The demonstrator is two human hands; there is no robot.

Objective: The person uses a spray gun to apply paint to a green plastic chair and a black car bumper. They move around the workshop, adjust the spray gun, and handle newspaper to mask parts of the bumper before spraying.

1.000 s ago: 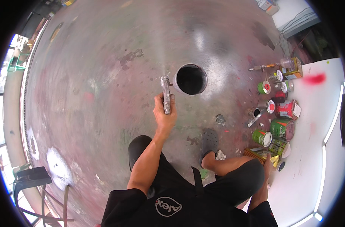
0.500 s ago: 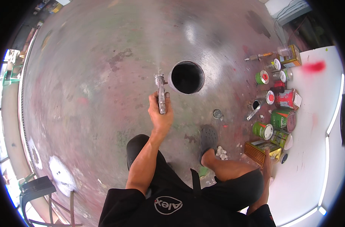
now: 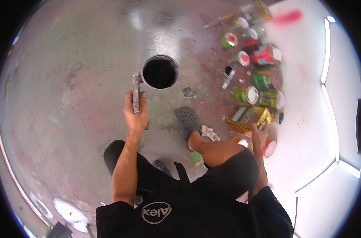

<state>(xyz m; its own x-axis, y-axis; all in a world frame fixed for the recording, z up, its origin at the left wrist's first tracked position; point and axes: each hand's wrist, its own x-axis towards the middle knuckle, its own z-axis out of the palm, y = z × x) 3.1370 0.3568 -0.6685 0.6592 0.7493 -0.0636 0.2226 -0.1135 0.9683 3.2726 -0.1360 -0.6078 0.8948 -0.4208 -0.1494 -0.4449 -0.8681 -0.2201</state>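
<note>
A metal spray gun [image 3: 136,93] is gripped in my left hand [image 3: 136,117], nozzle pointing away from me. On its right sits a round cup [image 3: 178,73] with dark paint inside. My right hand [image 3: 260,135] is closed on the right end of a gold rectangular tin [image 3: 240,126], among the paint cans on the floor to my right. Whether that tin is clear of the floor I cannot tell. The fingers on it are partly hidden.
Several cans line the white wall [image 3: 307,119] at right, including a green can [image 3: 240,94] and a red tin [image 3: 263,55]. An open dark can holds a stirring stick [image 3: 228,80]. A small round lid [image 3: 188,92] and crumpled white paper [image 3: 209,133] lie near my foot.
My view has shifted right, so everything sits further left and higher. The mist at the spray gun's nozzle is no longer visible. The gold tin has tilted, showing more of its labelled face.
</note>
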